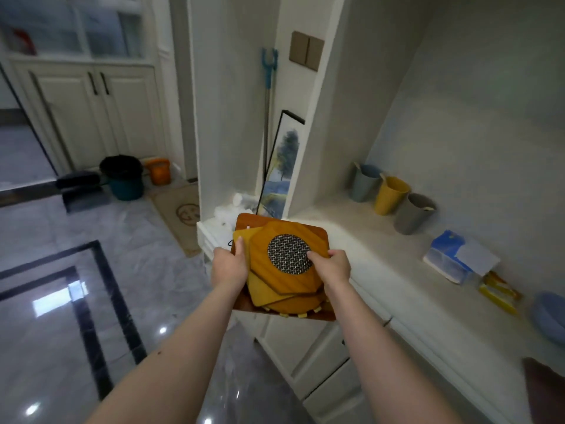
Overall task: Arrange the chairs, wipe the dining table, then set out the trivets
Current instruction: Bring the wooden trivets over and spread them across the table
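I have both hands on a stack of trivets (282, 270), held in the air in front of me, just off the near edge of a pale counter (382, 249). My left hand (230, 266) grips the stack's left edge with the thumb lying on top; my right hand (331, 266) grips the right side, thumb pressed onto the round metal mesh (289, 255) set in the top trivet. The stack sits on a larger dark wooden board, with lighter wooden pieces overlapping askew above it.

On the counter, far right against the wall, three cups stand in a row: a blue cup (363, 183), a yellow cup (389, 195) and a grey cup (412, 214). I cannot tell what is inside them. Nearer along the counter lies a blue and white tissue pack (452, 258), then some yellow packets (498, 292), then a blue bowl (550, 316) at the frame edge.

Beyond the trivets, in the recess, a framed picture (282, 166) leans against the wall beside a pole with a blue fork tip (269, 68). Far left on the floor stand a dark bin (123, 179) and an orange bucket (159, 171), with a doormat (180, 215) nearer. The cabinet drawers (321, 356) are below the counter.
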The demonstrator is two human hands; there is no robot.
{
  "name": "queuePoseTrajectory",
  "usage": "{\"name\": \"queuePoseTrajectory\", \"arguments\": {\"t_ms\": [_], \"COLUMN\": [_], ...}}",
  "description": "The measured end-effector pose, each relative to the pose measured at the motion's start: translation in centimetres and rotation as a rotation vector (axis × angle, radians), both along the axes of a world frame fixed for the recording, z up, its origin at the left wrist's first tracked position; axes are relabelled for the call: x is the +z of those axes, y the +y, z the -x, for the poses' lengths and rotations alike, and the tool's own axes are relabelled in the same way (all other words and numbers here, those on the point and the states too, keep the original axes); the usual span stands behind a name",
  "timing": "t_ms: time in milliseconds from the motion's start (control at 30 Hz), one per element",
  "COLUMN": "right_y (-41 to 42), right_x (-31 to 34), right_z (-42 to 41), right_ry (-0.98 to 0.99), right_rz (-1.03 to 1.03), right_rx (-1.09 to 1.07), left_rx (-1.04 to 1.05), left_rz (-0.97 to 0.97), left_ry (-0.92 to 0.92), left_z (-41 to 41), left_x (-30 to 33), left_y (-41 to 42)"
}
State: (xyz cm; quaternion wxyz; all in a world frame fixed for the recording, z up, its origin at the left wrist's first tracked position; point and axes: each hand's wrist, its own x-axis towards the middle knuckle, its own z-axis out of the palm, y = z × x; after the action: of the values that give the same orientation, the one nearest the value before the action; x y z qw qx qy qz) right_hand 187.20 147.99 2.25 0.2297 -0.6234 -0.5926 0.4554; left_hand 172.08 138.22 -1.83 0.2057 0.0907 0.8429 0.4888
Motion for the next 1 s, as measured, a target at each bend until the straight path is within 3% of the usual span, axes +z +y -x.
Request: {"name": "queuePoseTrajectory", "arguments": {"t_ms": [533,800,1000], "right_y": [-18.2,-28.1,-30.1], "right_x": [1.6,3.0,1.1], "right_z": [27.0,40.8,50.5], "right_ry": [0.230,0.101,0.021], "right_rz": [0.285,0.496,0.616], "right_rx": [0.571,0.935,1.076], "left_rx": [0.465,0.761,0.876], "left_rz": [0.011,-0.057,-0.082], "left_ry": [0.059,-0.013,-0.067], "left_z": [21.6,30.7,37.7], "left_x": [1.7,-0.3,-1.9], "left_y": [-26.3,-38.7,-42.2]}}
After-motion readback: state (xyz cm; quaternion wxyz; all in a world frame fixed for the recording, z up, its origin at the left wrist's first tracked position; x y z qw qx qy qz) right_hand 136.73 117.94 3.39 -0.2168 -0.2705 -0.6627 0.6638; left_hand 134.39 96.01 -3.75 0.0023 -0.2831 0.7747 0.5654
